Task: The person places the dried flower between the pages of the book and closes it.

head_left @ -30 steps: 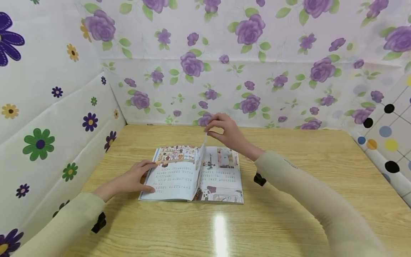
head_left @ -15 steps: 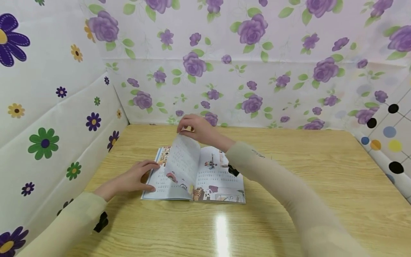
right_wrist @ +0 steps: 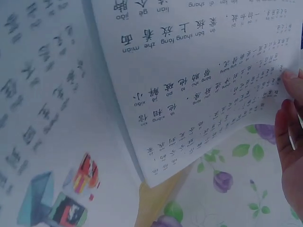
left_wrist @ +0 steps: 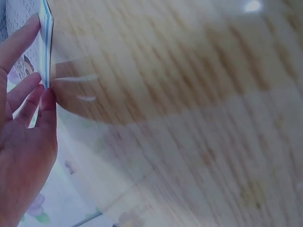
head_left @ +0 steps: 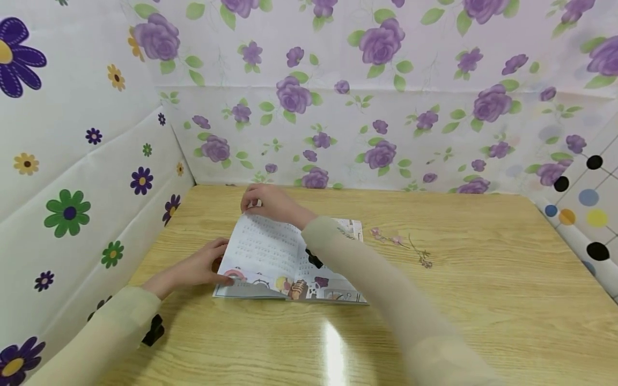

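Note:
An open picture book (head_left: 270, 257) with printed text lies on the table. At the top corner of a lifted page (head_left: 265, 241), my right hand (head_left: 270, 202) pinches the paper between thumb and fingers. In the right wrist view that page (right_wrist: 189, 94) stands raised, with the right hand (right_wrist: 293, 118) at its edge. My left hand (head_left: 205, 265) rests at the book's left edge, thumb on the lower left; the turning page overlaps its fingertips in the head view. The left wrist view shows the left hand (left_wrist: 28, 137) with its fingertips along the book's edge (left_wrist: 47, 47).
The book lies on a wood-grain table (head_left: 458, 300) with a small flower print (head_left: 398, 241) at right. A rose-patterned sheet (head_left: 338, 128) hangs behind, and a flowered white sheet (head_left: 96, 177) covers the left side. Light glares on the tabletop near the front.
My right hand has swung the page from upright near the middle over to the left, and lowered it across the left page. The left hand has stayed at the left edge.

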Available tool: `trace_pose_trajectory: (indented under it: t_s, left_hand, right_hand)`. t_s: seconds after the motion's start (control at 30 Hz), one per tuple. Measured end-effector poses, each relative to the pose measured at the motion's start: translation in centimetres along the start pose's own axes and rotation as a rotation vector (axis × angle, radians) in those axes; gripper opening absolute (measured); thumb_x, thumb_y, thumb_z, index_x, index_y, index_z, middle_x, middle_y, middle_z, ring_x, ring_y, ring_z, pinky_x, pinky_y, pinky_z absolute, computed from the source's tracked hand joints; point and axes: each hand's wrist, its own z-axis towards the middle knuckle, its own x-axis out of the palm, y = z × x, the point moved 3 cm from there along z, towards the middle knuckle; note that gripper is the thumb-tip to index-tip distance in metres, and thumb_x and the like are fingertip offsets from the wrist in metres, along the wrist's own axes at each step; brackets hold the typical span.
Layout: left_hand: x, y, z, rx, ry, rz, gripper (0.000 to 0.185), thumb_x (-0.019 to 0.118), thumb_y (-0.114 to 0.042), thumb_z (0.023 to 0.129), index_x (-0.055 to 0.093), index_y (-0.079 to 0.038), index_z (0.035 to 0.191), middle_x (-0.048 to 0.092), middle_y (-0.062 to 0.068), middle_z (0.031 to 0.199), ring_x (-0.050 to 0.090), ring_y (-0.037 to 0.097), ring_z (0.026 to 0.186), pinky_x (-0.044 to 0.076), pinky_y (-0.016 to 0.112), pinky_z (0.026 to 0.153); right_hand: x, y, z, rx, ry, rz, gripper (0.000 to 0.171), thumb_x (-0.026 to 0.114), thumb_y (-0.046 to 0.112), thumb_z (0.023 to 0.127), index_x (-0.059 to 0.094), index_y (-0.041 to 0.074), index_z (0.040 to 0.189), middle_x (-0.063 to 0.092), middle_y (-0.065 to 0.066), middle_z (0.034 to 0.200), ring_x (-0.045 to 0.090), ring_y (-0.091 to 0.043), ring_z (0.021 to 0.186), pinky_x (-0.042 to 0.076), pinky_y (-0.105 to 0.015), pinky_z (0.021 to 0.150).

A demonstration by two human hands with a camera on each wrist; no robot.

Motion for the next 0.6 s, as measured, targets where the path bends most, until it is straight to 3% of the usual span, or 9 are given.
trace_pose_trajectory:
  t_s: [0.17,0.3,0.43,0.6]
  left_hand:
    - [-0.1,-0.1,0.1,0.076,-0.031,0.018,0.068,0.086,-0.026,0.077,0.057,-0.002,0.134,0.050,0.017,0.139,0.050,0.033,0.125,0.044,0.052,0.104]
    - [-0.1,0.0,0.1,0.064,-0.029,0.021,0.075,0.086,-0.029,0.076,0.054,0.000,0.137,0.050,0.017,0.140,0.050,0.035,0.127,0.041,0.055,0.108]
    - [-0.1,0.2,-0.1,0.050,-0.009,0.002,0.075,0.084,-0.021,0.078,0.049,0.003,0.141,0.047,0.021,0.144,0.048,0.038,0.131,0.040,0.056,0.108]
    - [0.0,0.4,-0.3,0.045,-0.001,-0.027,0.074,0.081,-0.015,0.080,0.045,0.004,0.141,0.050,0.019,0.141,0.055,0.032,0.123,0.048,0.045,0.104]
  right_hand:
    - [1.3,-0.3,1.2,0.028,0.033,0.008,0.008,0.066,0.017,0.095,0.074,0.017,0.098,0.067,0.000,0.105,0.062,-0.011,0.094,0.049,-0.018,0.085]
    - [2.3,-0.6,1.8,0.071,0.059,0.012,0.008,0.067,0.015,0.094,0.075,0.016,0.097,0.068,-0.001,0.105,0.062,-0.011,0.096,0.049,-0.018,0.087]
    - [3.6,-0.7,2.2,0.118,0.080,-0.014,0.009,0.068,0.015,0.094,0.076,0.016,0.096,0.068,0.000,0.106,0.061,-0.011,0.094,0.048,-0.018,0.085]
    - [4.7,-0.4,2.0,0.196,0.103,-0.035,0.012,0.066,0.012,0.094,0.077,0.016,0.097,0.067,-0.001,0.106,0.061,-0.013,0.097,0.049,-0.022,0.087]
